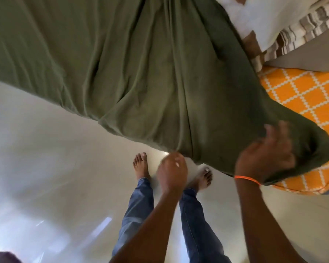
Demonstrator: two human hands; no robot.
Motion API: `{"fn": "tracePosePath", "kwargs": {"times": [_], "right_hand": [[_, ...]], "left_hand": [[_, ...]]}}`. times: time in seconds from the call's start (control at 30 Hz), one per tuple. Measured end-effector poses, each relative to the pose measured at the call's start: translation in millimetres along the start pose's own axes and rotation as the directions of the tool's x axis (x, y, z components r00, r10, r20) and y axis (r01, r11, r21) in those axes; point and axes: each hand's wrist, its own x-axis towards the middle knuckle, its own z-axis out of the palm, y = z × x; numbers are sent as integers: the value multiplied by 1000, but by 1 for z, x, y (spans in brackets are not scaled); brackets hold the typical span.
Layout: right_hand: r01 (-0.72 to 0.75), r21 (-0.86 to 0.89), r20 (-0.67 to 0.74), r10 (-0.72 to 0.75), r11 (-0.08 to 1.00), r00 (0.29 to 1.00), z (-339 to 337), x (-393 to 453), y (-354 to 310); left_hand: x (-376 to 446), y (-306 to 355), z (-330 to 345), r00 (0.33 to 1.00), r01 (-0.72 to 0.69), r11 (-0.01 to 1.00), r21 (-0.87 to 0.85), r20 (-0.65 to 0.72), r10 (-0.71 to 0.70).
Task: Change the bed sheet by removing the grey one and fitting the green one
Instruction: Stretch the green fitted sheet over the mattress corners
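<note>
Nearest, at the lower edge of the frame, 2 forearms reach up from a person in blue jeans (pixel 137 209) standing barefoot on the pale floor (pixel 46 168). Just above them, the left hand (pixel 172 170) is bunched at the hanging hem of the green sheet (pixel 141 73), apparently pinching it, though blur makes the grip hard to confirm. To the right, the right hand (pixel 265 158), with an orange thread (pixel 247 179) at the wrist, lies on the sheet's corner with fingers spread; whether it grips the cloth, I cannot tell. Beyond, the green sheet covers most of the bed across the upper left and centre, wrinkled and loose. At right, the orange patterned mattress (pixel 302 103) is still bare. Farther, in the upper right, lie striped bedding (pixel 302 29) and a white pillow (pixel 264 18). No grey sheet shows on the bed, so removal looks done; fitting this corner and smoothing remain.
</note>
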Motion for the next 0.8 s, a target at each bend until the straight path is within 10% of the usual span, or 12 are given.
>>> {"fn": "tracePosePath", "kwargs": {"times": [0.07,0.17,0.3,0.43,0.63,0.8], "right_hand": [[277,94,73,-284,956,956,18,-21,-30],[509,372,341,-624,776,703,60,-63,-99],[589,112,575,-536,800,618,103,-68,-139],[731,13,593,-594,682,544,117,-44,-153],[961,242,617,-786,136,-44,103,-8,-131],[937,349,613,-762,23,-210,74,8,-102]], "left_hand": [[37,-6,-20,974,64,997,-51,-213,-74],[96,-23,-41,964,-41,994,98,-259,65],[140,-39,-54,955,-233,880,415,-72,286],[145,-38,-52,892,-430,831,354,27,450],[110,-39,-50,882,-466,883,62,119,457],[77,-35,-44,870,-424,904,-61,250,425]]}}
